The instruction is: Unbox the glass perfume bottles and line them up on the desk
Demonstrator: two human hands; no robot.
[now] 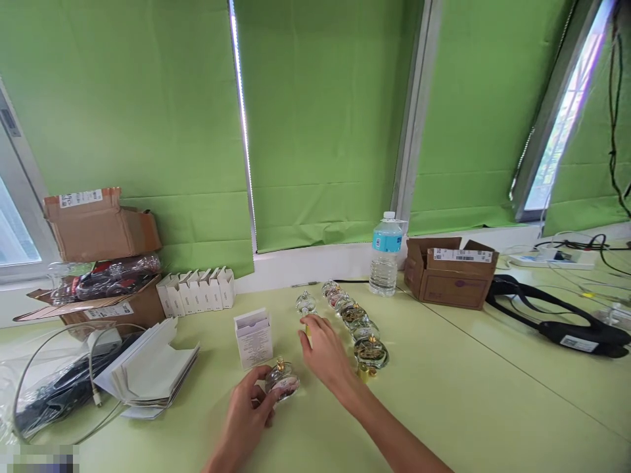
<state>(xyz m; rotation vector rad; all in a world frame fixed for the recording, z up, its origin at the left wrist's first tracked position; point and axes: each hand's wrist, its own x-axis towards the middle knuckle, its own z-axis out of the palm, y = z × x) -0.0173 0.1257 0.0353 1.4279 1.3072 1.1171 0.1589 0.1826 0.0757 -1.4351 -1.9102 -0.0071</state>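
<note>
My left hand [251, 410] is closed around the side of a round glass perfume bottle [282, 382], which stands tilted on the table with its gold spray neck bare. My right hand [326, 351] is farther forward, with a small gold cap [308, 328] between its thumb and fingers; its fingers partly hide the cap. Just beyond those fingers is another clear glass bottle [305, 303]. A row of several similar bottles [355, 314] runs beside my right hand, with a loose gold cap [363, 373] at its near end. An open white carton [254, 338] stands behind the held bottle.
Several white cartons [197, 292] line up at the back left, beside stacked cardboard boxes [103, 226]. Flattened white cartons [148, 371] and a cable lie at left. A water bottle [386, 256], an open brown box [451, 276] and a black strapped device [566, 328] occupy the right.
</note>
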